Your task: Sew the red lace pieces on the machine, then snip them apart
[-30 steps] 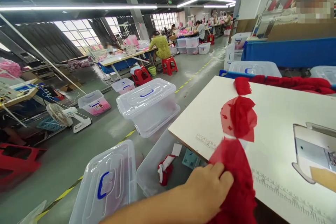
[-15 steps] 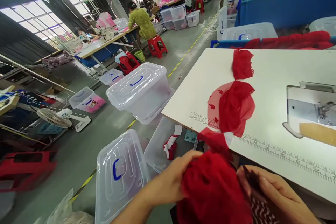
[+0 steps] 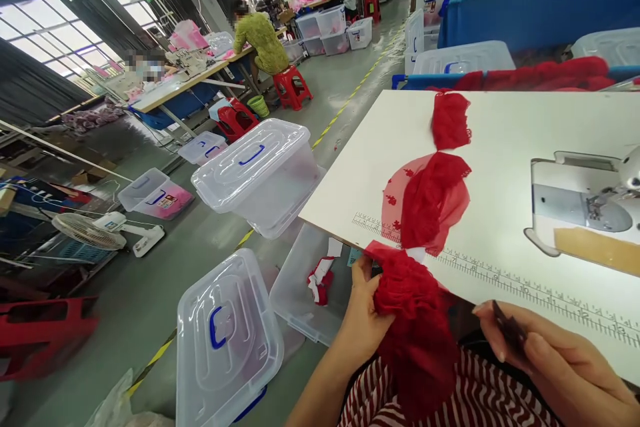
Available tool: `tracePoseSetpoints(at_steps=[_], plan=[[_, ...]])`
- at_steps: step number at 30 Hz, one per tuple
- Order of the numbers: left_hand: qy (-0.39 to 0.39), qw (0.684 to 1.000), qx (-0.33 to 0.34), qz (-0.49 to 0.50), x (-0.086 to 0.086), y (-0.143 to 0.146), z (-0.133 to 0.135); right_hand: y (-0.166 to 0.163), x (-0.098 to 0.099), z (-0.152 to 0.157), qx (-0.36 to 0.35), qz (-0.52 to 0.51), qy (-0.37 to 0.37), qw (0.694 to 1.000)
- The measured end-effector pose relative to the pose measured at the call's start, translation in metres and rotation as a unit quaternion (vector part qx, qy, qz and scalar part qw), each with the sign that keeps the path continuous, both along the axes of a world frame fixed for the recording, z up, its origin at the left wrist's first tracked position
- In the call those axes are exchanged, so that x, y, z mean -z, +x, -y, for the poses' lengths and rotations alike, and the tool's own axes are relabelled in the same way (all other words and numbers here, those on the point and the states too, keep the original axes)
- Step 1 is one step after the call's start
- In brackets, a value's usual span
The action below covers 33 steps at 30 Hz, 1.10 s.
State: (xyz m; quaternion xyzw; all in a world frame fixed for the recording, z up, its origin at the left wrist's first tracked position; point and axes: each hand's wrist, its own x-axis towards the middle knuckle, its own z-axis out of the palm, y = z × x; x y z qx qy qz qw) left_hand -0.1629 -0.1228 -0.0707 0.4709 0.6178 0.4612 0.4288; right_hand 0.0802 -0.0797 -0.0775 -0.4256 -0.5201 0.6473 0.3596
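The white worktop (image 3: pixel 500 147) fills the right half of the frame. A red lace strip (image 3: pixel 434 203) runs down it from upper centre to the near edge. It lies flat, apparently so that the linked pieces stay in order. Its gathered end (image 3: pixel 415 320) hangs over the edge at lower centre. The left hand (image 3: pixel 364 317) grips this end from the left, fingers (image 3: pixel 361 273) pressed together around the cloth, probably to bear its weight. The right hand (image 3: pixel 555 363), at lower right, is apart from the cloth. Its fingers (image 3: pixel 493 345) pinch a small dark item (image 3: pixel 506 328) that cannot be identified.
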Motion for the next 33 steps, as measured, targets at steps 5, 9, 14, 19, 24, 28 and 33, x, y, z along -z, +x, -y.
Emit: tracePoseSetpoints(at_steps=[5, 9, 14, 19, 24, 28, 33], plan=[[0.037, 0.999, 0.036, 0.018, 0.004, 0.004, 0.001, -0.029, -0.017, -0.008, -0.077, 0.047, 0.085, 0.992], [0.004, 0.983, 0.160, -0.091, -0.005, -0.018, 0.012, -0.042, -0.020, -0.008, -0.076, 0.090, 0.076, 0.990], [0.008, 0.956, 0.285, -0.065, -0.022, -0.054, 0.028, -0.060, -0.016, -0.006, -0.148, 0.100, -0.035, 0.983], [-0.030, 0.955, 0.294, -0.036, -0.029, -0.065, 0.039, -0.071, -0.007, -0.005, -0.212, 0.098, -0.088, 0.968], [-0.072, 0.955, 0.279, -0.065, -0.034, -0.066, 0.046, -0.079, -0.007, -0.011, -0.250, 0.051, -0.098, 0.962], [-0.088, 0.954, 0.269, -0.101, -0.037, -0.066, 0.049, -0.087, -0.007, -0.013, -0.258, 0.041, -0.087, 0.961], [-0.063, 0.958, 0.252, -0.118, -0.040, -0.066, 0.049, -0.090, -0.002, -0.010, -0.260, 0.033, -0.102, 0.960]])
